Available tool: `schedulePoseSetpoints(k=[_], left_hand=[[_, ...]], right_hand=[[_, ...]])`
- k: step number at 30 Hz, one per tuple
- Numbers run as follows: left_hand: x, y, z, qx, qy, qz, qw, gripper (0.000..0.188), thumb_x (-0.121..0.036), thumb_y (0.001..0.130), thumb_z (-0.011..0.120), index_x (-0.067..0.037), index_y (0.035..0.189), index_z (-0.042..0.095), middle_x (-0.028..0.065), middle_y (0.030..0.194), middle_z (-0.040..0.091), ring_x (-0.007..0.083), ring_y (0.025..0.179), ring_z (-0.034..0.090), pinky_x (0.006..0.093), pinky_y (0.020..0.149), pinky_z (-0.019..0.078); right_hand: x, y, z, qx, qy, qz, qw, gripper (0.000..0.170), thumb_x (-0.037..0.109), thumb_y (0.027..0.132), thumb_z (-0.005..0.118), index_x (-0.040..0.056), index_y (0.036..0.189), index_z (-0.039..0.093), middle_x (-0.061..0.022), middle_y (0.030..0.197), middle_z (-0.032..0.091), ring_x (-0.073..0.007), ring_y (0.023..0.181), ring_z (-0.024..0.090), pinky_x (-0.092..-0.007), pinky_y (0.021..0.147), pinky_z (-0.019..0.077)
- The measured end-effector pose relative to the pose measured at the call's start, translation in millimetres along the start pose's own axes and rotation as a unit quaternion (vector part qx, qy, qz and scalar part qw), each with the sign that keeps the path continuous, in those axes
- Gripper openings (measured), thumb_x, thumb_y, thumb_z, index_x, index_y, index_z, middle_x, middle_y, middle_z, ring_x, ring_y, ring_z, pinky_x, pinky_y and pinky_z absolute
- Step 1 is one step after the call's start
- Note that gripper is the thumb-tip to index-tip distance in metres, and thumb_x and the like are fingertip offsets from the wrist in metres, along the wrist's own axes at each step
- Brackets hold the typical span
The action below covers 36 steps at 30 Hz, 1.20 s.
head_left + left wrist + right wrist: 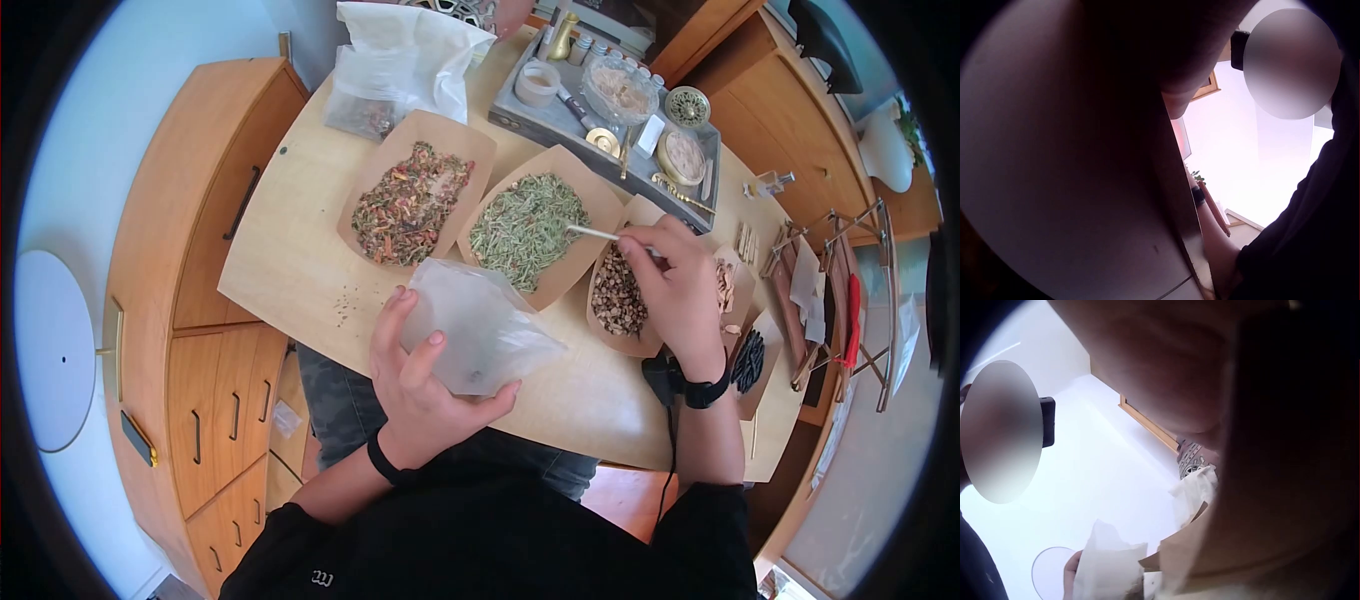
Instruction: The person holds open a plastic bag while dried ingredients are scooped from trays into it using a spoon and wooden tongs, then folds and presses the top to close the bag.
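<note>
In the head view my left hand (pixel 425 395) holds a translucent white bag (pixel 480 325), fingers behind it and thumb along its lower edge. The same bag (pixel 1107 569) shows in the right wrist view. My right hand (pixel 680 285) pinches a thin pale stick-like tool (pixel 592 232), whose tip lies over the tray of green dried herb (pixel 530 225). Under that hand is a paper tray of brown pieces (pixel 618 295), partly covered by the fingers. A tray of red and green dried petals (pixel 412 208) stands to the left.
A grey tray (pixel 505 112) with jars and brass pieces stands at the back. White packaging (pixel 415 60) lies at the back left. On the right are a tray of black pieces (pixel 750 362), a black cable (pixel 670 450) and a folding rack (pixel 885 300). Crumbs (pixel 347 305) lie near the front left.
</note>
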<state>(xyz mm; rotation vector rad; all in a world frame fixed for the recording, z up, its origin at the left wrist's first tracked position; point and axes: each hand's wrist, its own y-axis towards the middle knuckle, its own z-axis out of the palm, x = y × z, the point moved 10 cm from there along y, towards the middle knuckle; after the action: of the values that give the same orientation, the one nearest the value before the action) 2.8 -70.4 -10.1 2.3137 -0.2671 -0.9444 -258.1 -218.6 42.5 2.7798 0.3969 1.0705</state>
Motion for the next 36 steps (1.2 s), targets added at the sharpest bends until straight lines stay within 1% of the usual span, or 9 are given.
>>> schedulePoseSetpoints(k=[4,14,17,20,23,27,30,33,36], left_hand=[[0,0,0,0.003,0.001,0.001,1.0,0.113,-0.044,0.072,0.102,-0.022,0.159,0.035,0.03,0.161,0.044,0.0525,0.145,0.053,0.0659,0.117,0.0501],[0,0,-1,-0.001,0.0,0.001,1.0,0.113,-0.044,0.071,0.102,-0.021,0.159,0.035,0.0302,0.161,0.044,0.0524,0.144,0.054,0.0663,0.117,0.0509],[1,-1,2,0.025,0.0,-0.005,1.0,0.123,-0.035,0.068,0.103,-0.024,0.165,0.027,0.0308,0.168,0.037,0.0539,0.15,0.049,0.064,0.119,0.0514],[2,0,2,0.027,-0.002,-0.008,1.0,0.123,-0.035,0.068,0.103,-0.023,0.164,0.028,0.0307,0.168,0.037,0.0536,0.15,0.049,0.0637,0.119,0.0513],[1,0,2,0.026,0.001,-0.009,1.0,0.123,-0.035,0.067,0.103,-0.023,0.164,0.028,0.0308,0.168,0.037,0.0532,0.15,0.049,0.0634,0.119,0.0511],[1,-1,2,0.027,0.001,-0.009,1.0,0.124,-0.034,0.067,0.103,-0.023,0.165,0.028,0.0309,0.168,0.037,0.0531,0.151,0.049,0.0633,0.119,0.0509],[0,-1,3,0.029,0.0,-0.007,1.0,0.124,-0.034,0.067,0.104,-0.023,0.165,0.028,0.0313,0.168,0.037,0.0534,0.151,0.048,0.0633,0.119,0.0508],[1,-1,3,0.031,-0.001,-0.007,1.0,0.124,-0.034,0.067,0.104,-0.023,0.165,0.028,0.0317,0.168,0.037,0.0536,0.151,0.048,0.0633,0.119,0.0509],[1,-1,3,0.033,-0.001,-0.006,0.999,0.124,-0.034,0.067,0.104,-0.023,0.165,0.028,0.0319,0.168,0.037,0.0536,0.151,0.048,0.0634,0.119,0.0509]], right_hand=[[-3,-4,23,0.082,0.087,0.041,0.992,0.016,0.01,0.106,0.078,-0.0037,0.113,0.081,-0.0117,0.094,0.071,-0.0197,0.081,0.067,-0.0341,0.076,0.0526],[7,-9,15,0.076,0.154,0.038,0.984,0.015,0.011,0.106,0.078,-0.0021,0.112,0.083,-0.0065,0.091,0.07,-0.0141,0.081,0.063,-0.0316,0.076,0.0508],[27,-16,16,0.133,0.13,0.025,0.982,0.014,0.011,0.104,0.08,-0.001,0.111,0.084,-0.0079,0.089,0.069,-0.0174,0.079,0.064,-0.0336,0.075,0.0517],[46,-18,16,0.153,0.117,-0.059,0.98,0.012,0.009,0.101,0.081,0.0001,0.11,0.084,-0.0106,0.088,0.069,-0.0225,0.078,0.066,-0.0355,0.073,0.0524],[17,-5,-10,0.022,0.005,-0.011,1.0,0.012,0.007,0.1,0.08,-0.0006,0.108,0.083,-0.0127,0.089,0.071,-0.0275,0.08,0.07,-0.0382,0.073,0.0536],[9,-1,-10,0.034,-0.044,0.011,0.998,0.013,0.008,0.1,0.08,-0.0014,0.108,0.082,-0.0123,0.09,0.071,-0.0289,0.079,0.069,-0.0392,0.073,0.0542],[12,-5,3,0.058,-0.02,-0.013,0.998,0.014,0.008,0.1,0.08,-0.0019,0.11,0.082,-0.0122,0.091,0.071,-0.0264,0.077,0.068,-0.0376,0.072,0.0538],[5,-10,24,0.111,0.09,0.058,0.988,0.016,0.01,0.104,0.08,-0.0033,0.112,0.082,-0.0107,0.093,0.072,-0.017,0.074,0.065,-0.033,0.07,0.0521],[4,-12,30,0.122,0.117,0.065,0.983,0.016,0.011,0.105,0.079,-0.0034,0.113,0.082,-0.0091,0.092,0.071,-0.0142,0.076,0.063,-0.0316,0.07,0.0509]])
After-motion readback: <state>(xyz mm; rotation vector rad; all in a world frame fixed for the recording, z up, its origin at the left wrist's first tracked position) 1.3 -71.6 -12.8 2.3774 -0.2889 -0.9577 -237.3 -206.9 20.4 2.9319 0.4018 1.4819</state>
